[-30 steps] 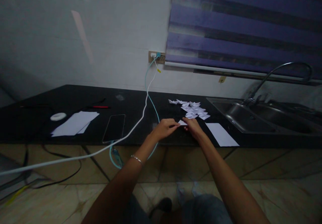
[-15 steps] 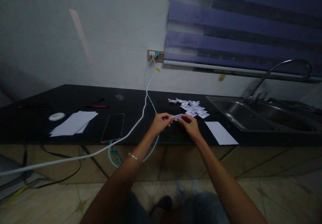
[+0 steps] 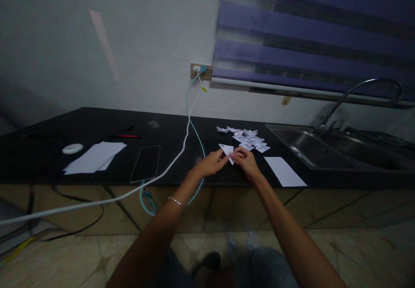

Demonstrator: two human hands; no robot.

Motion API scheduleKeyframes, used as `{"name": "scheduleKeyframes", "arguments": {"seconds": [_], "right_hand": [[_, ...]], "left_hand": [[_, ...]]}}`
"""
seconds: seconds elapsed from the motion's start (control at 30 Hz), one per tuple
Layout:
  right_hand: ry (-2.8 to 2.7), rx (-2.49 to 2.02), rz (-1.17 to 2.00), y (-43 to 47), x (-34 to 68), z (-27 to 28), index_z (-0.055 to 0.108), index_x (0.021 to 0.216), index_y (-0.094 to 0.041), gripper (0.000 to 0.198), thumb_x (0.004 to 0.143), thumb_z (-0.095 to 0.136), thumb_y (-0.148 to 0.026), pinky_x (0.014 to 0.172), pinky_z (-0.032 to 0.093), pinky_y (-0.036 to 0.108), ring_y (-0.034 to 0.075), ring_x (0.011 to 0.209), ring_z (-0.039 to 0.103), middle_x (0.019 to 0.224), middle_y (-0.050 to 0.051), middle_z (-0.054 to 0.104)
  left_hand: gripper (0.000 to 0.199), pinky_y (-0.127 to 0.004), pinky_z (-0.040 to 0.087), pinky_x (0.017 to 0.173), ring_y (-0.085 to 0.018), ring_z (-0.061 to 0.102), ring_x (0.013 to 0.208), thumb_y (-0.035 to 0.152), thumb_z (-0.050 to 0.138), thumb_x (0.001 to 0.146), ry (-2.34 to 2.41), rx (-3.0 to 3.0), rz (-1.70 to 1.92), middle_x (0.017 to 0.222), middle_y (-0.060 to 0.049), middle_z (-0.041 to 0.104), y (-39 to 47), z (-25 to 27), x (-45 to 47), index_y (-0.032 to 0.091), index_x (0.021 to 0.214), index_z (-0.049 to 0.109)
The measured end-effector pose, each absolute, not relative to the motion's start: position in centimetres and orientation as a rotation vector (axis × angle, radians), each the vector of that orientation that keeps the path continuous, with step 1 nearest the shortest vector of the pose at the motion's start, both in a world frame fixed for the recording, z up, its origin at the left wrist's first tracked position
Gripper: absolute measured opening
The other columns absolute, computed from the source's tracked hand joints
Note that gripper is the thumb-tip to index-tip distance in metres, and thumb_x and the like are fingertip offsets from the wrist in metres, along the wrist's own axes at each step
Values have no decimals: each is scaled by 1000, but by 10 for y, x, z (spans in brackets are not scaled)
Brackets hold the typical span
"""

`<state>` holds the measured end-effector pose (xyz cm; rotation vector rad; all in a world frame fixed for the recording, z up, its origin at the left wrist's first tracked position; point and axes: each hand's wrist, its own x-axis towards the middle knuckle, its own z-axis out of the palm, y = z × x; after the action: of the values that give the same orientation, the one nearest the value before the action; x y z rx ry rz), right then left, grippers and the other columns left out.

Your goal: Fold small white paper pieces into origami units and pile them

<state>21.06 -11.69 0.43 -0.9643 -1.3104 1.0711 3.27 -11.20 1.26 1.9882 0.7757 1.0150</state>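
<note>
- While my left hand (image 3: 210,163) and right hand (image 3: 247,162) pinch a small, pointed, white folded-paper piece (image 3: 227,149) between them, its corners jut out free over the counter's near side.
- It should be feather-light, crisp along the folds and easily crushed, so a gentle grip on creased edges suits it.
- Below lies a flat black countertop (image 3: 113,124); white boat-shaped paper folds (image 3: 249,140) cluster just beyond.
- Behind stand a pale wall (image 3: 145,42) and a purple striped blind (image 3: 292,42).

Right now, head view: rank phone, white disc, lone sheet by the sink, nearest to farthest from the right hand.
From the right hand:
1. Lone sheet: right side
2. Phone: left, past the left hand
3. White disc: far left
</note>
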Motion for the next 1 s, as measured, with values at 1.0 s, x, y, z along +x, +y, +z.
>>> {"name": "scheduleKeyframes", "arguments": {"seconds": [1.0], "right_hand": [[-1599,-844,1196,-127,209,12,56,90,-23,26,71,71,-33,61,41,24,12,64,54,73,-3,58]], "left_hand": [[32,-20,40,49,-8,51,47,40,30,94,768,1899,976,62,1,59,-100,-1,32,16,88,49]]}}
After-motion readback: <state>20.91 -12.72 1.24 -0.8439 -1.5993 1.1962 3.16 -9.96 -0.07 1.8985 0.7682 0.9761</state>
